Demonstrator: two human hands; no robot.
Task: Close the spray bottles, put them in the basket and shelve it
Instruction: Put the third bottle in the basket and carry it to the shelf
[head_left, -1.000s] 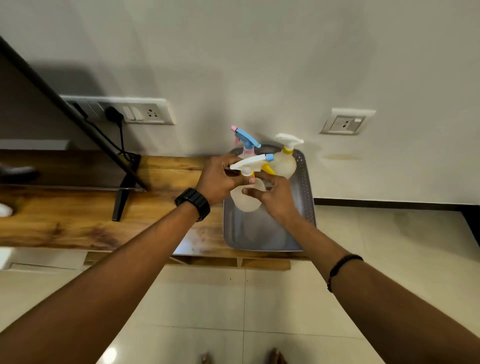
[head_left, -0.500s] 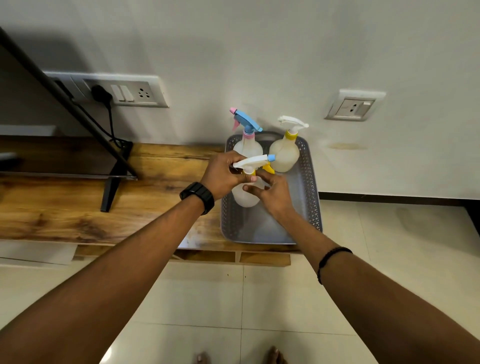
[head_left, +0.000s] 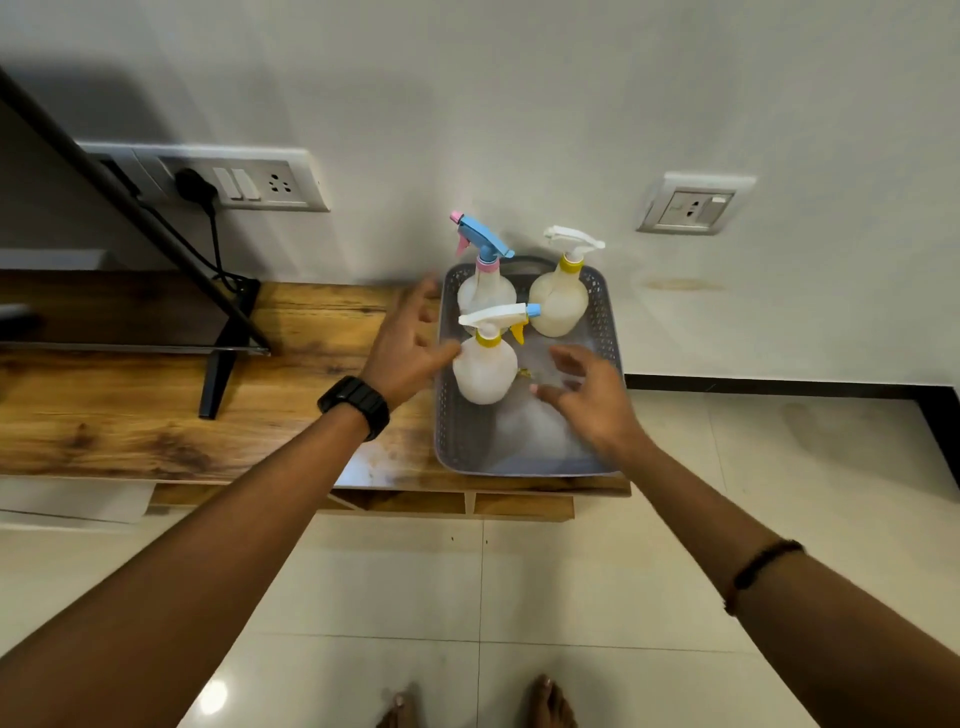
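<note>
A grey perforated basket (head_left: 524, 460) sits on the right end of a wooden console. Three spray bottles stand upright inside it. The blue-and-pink-headed bottle (head_left: 485, 283) is at the back left, a white-headed bottle with a yellow collar (head_left: 560, 301) at the back right, and a third white-headed bottle with a yellow trigger (head_left: 484, 371) in front. My left hand (head_left: 410, 345) hovers open just left of the front bottle, over the basket's left wall. My right hand (head_left: 592, 400) is open over the basket's right side, holding nothing.
The wooden console (head_left: 156, 415) runs left, carrying a TV on a black stand (head_left: 223, 364). A switchboard with a black plug (head_left: 228, 179) and a wall socket (head_left: 691, 205) are on the wall. Open shelf slots (head_left: 467, 501) lie under the console top. Tiled floor and my bare feet are below.
Both hands held the front bottle's head before; now they have let go and spread apart, leaving the bottle standing in the basket.
</note>
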